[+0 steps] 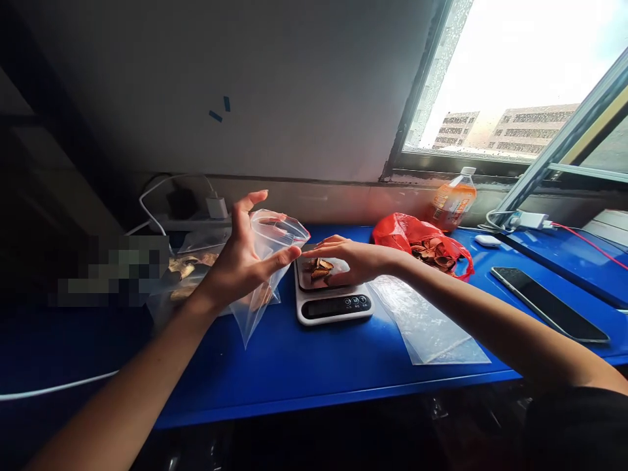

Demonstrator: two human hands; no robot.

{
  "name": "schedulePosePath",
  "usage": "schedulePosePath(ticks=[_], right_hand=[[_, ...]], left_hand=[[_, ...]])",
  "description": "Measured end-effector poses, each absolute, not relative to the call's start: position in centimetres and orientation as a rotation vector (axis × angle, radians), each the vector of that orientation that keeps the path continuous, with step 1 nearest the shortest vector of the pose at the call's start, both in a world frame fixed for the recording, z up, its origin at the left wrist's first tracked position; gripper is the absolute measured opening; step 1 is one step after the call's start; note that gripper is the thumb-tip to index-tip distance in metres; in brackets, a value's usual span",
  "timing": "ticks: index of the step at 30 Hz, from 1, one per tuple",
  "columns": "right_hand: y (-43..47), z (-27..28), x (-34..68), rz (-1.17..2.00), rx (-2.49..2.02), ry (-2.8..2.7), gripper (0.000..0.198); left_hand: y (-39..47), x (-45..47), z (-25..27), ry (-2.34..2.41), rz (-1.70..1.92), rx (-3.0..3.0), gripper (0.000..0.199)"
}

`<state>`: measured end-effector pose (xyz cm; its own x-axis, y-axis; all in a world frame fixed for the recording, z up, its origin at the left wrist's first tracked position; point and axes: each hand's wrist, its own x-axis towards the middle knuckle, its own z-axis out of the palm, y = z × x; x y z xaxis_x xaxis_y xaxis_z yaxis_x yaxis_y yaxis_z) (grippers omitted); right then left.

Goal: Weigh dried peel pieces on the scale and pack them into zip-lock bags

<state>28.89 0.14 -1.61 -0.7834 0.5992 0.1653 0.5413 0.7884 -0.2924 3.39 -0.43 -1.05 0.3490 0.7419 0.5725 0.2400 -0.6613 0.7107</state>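
A clear zip-lock bag (255, 261) hangs from my left hand (245, 252), its mouth spread wide between the thumb and raised fingers. Just right of it stands a white digital kitchen scale (307, 317) with a dark display. Several brown dried slices (321, 268) lie on its tray. Over the tray, my right hand (350, 258) reaches in from the right, fingers stretched out and apart from the thumb, close beside the slices. Whether its fingertips touch any slice is hard to see.
A red plastic bag (397, 232) holds more dried slices. Flat clear bags (436, 327) lie right of the scale, filled clear bags (189, 268) to the left. A phone (547, 301), an earphone case (487, 241) and an orange drink bottle (454, 199) are on the blue table (304, 373).
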Motion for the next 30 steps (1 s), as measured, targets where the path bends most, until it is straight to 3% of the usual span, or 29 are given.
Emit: schedulePosePath(ticks=[8,22,30], right_hand=[[1.5,-2.6,28.1,0.241,-0.905,-2.634,0.029],[0.9,-3.6,27.6,0.003,-0.844,-2.513,0.023],[-0.4,2.2,28.2,-0.135,-0.974,-2.219,0.021]], left_hand=[[-0.6,3.5,-0.8,0.883,1.229,2.113,0.092],[-0.5,3.3,-0.9,0.870,1.221,2.119,0.090],[-0.8,3.5,-0.9,0.930,1.170,2.172,0.093]])
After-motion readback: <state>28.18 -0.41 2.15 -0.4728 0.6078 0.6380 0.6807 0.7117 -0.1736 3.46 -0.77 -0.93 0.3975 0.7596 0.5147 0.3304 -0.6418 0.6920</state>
